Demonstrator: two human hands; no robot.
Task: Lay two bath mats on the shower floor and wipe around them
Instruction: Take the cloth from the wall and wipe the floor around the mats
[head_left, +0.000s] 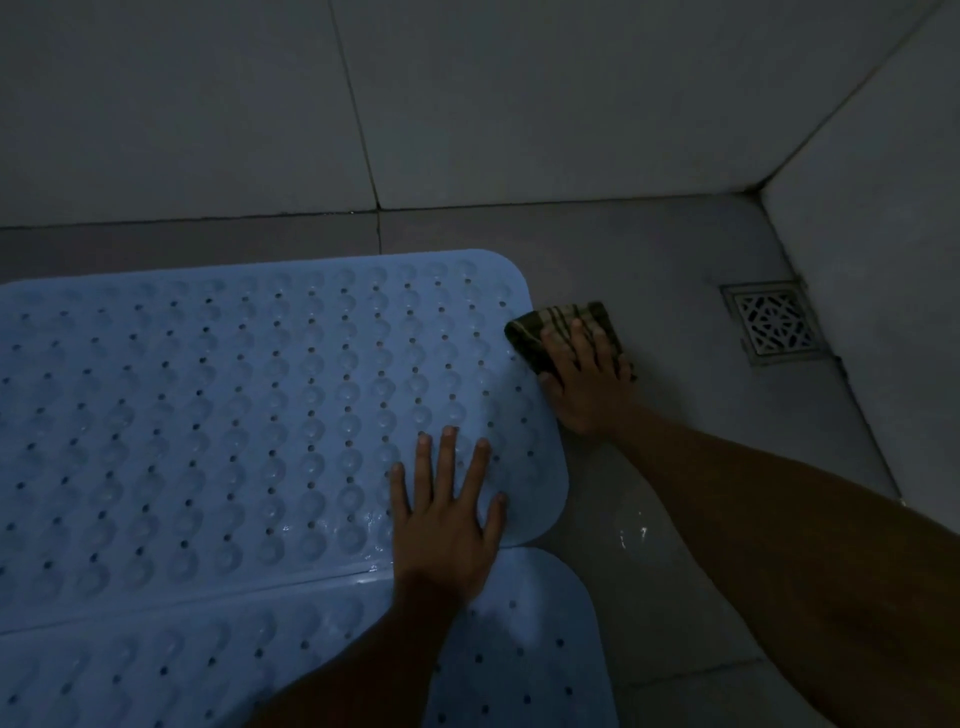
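Two light blue bath mats with holes and suction bumps lie side by side on the grey tiled shower floor. The far mat (234, 415) fills the left and middle of the view; the near mat (509, 654) runs along the bottom edge. My left hand (447, 519) rests flat with fingers spread on the far mat's near right corner. My right hand (587, 379) presses a folded dark checked cloth (561, 322) onto the floor just beyond the far mat's right edge.
A square metal drain grate (776, 322) sits in the floor near the right wall. Tiled walls (519, 104) meet in a corner at the upper right. A wet patch (634, 535) glints on the floor tiles beside the mats.
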